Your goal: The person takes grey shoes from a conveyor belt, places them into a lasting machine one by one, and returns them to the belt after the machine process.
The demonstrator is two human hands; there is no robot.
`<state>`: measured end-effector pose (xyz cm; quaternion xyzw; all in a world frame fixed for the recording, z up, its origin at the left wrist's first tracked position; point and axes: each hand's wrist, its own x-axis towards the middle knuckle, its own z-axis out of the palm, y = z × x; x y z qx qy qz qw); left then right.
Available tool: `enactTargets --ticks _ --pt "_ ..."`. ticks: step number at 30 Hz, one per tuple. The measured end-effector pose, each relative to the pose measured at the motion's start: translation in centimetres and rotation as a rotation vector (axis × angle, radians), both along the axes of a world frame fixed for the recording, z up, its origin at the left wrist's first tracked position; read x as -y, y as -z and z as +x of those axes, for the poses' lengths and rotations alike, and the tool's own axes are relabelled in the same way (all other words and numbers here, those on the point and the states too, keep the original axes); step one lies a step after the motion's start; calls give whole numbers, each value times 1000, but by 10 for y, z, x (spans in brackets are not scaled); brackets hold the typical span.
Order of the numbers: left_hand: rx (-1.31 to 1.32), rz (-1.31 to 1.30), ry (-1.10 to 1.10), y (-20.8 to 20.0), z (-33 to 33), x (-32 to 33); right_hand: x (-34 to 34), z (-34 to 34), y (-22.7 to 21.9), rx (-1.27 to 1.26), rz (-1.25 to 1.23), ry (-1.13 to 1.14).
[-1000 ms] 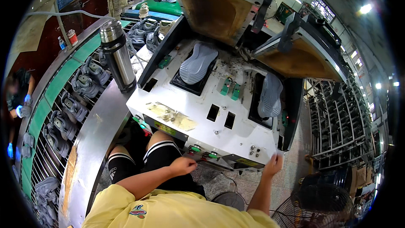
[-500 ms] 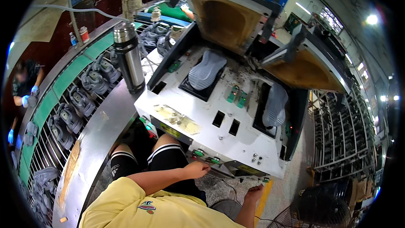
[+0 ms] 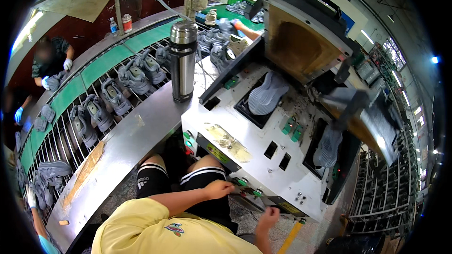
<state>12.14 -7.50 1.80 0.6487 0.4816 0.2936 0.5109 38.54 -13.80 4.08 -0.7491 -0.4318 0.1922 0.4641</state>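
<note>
My left hand (image 3: pixel 219 189) rests with curled fingers against the front panel of a white press machine (image 3: pixel 245 153), beside its green buttons (image 3: pixel 242 182). My right hand (image 3: pixel 268 216) is a loose fist just below the panel's lower edge and holds nothing. Two grey shoe soles lie in the machine's black moulds, one at the left (image 3: pixel 266 93) and one at the right (image 3: pixel 328 146). The left lid (image 3: pixel 301 42) stands raised. The right lid (image 3: pixel 365 113) is blurred over its mould.
A steel flask (image 3: pixel 182 61) stands on the metal counter (image 3: pixel 127 141). Behind it a curved green conveyor (image 3: pixel 108 61) carries several grey shoes (image 3: pixel 134 77). Other people in blue gloves (image 3: pixel 44 82) work at the far left. Wire racks (image 3: pixel 381 193) stand at the right.
My right hand has left the panel's right end and come in toward the lower middle, closing into a fist. The right lid is now blurred with motion. My left hand stays at the buttons.
</note>
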Motion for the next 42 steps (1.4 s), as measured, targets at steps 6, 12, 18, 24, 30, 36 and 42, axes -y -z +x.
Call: enactTargets --ticks 6,12,18,24,30,36,42 --pt "-272 67 -857 22 -173 64 -99 -147 -72 406 602 -546" --pt "-736 58 -1183 10 -304 163 -339 -197 -168 543 444 -294" --pt "-818 335 -1177 35 -327 206 -482 -207 -167 559 -538 -112" --pt "-803 358 -1172 28 -325 207 -466 -222 -162 593 -455 47" --pt "-743 406 -1139 27 -330 209 -390 -233 -173 627 11 223" --pt "-737 331 -1170 36 -333 214 -322 -187 -111 348 893 193" --pt "-253 23 -1100 3 -317 191 -229 -169 -121 -862 478 -393"
